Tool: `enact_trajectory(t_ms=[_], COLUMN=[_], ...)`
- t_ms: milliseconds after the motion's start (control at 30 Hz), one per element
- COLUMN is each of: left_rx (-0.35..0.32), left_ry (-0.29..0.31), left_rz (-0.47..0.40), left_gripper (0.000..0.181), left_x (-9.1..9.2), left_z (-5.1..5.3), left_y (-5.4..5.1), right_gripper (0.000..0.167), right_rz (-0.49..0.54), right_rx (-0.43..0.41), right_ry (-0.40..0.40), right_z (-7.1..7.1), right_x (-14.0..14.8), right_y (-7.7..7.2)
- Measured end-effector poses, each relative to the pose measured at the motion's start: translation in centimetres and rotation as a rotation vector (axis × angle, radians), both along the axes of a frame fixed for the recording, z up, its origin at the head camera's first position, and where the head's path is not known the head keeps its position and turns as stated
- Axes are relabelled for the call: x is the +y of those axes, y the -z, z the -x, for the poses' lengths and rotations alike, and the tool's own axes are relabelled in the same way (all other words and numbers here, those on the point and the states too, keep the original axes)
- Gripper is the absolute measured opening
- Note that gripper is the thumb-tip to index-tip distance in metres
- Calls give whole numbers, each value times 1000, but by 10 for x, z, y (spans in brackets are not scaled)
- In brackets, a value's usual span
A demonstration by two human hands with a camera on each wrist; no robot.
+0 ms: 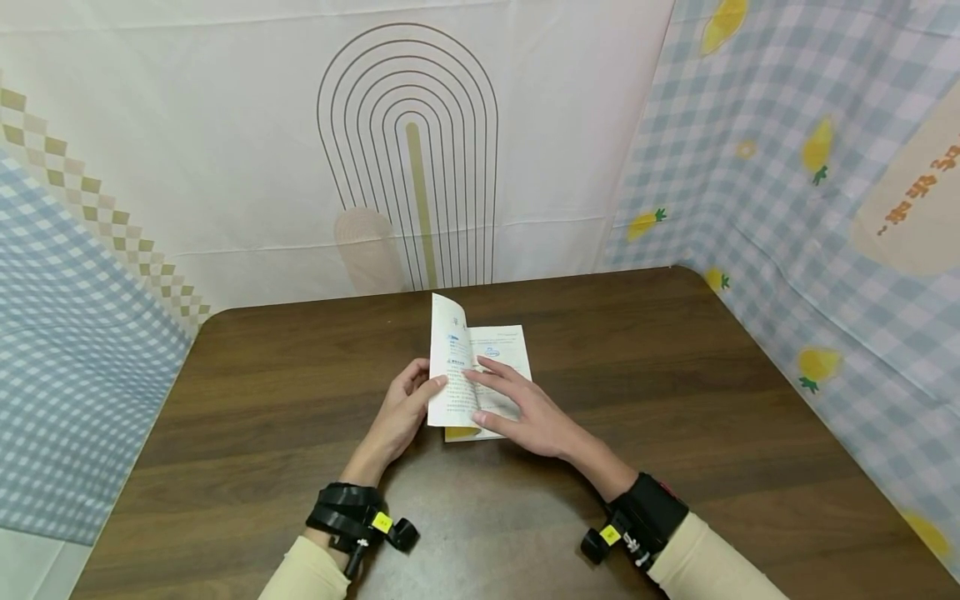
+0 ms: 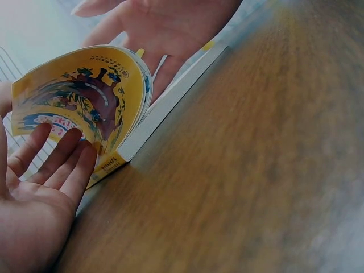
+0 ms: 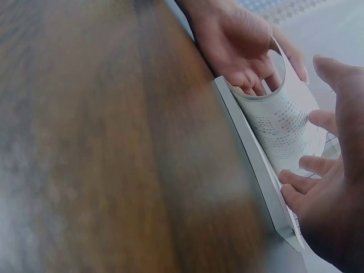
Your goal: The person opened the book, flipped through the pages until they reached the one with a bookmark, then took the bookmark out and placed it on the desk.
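Note:
An open book [image 1: 501,340] lies on the wooden table, its left part lifted and curved. My left hand [image 1: 399,412] holds that raised part by its left edge, thumb on the page and fingers behind. In the left wrist view the yellow illustrated cover [image 2: 116,74] bends above the fingers of my left hand [image 2: 42,205]. My right hand [image 1: 536,417] rests over the right side, fingers spread and fairly straight, their tips near the inner fold. Printed text shows on the curved page [image 3: 278,128] in the right wrist view, beside my right hand [image 3: 341,165].
The brown wooden table [image 1: 285,375] extends around the book. Behind it hangs a white cloth [image 1: 225,150] with an arch pattern. Blue checked cloths hang at the left [image 1: 67,358] and right [image 1: 757,200]. Each wrist wears a black strap with a small camera.

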State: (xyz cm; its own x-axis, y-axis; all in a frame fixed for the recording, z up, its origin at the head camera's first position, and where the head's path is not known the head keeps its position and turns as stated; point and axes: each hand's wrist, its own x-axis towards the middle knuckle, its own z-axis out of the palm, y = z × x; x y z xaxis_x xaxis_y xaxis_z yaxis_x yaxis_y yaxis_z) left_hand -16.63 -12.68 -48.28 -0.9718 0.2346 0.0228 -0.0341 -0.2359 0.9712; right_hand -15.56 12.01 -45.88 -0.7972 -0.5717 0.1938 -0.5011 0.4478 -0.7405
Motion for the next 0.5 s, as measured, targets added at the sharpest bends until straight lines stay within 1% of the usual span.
enact_trajectory(t_ms=[267, 500], left_rx=[0, -9], left_ry=[3, 11], left_rz=[-8, 2], left_gripper=[37, 38], left_x=[0, -1], left_z=[0, 1], left_y=[0, 1], right_gripper=[59, 56], right_rz=[-7, -4], right_rx=[-7, 10], right_ry=[13, 37], right_z=[1, 5], right_x=[2, 7], right_y=[1, 1])
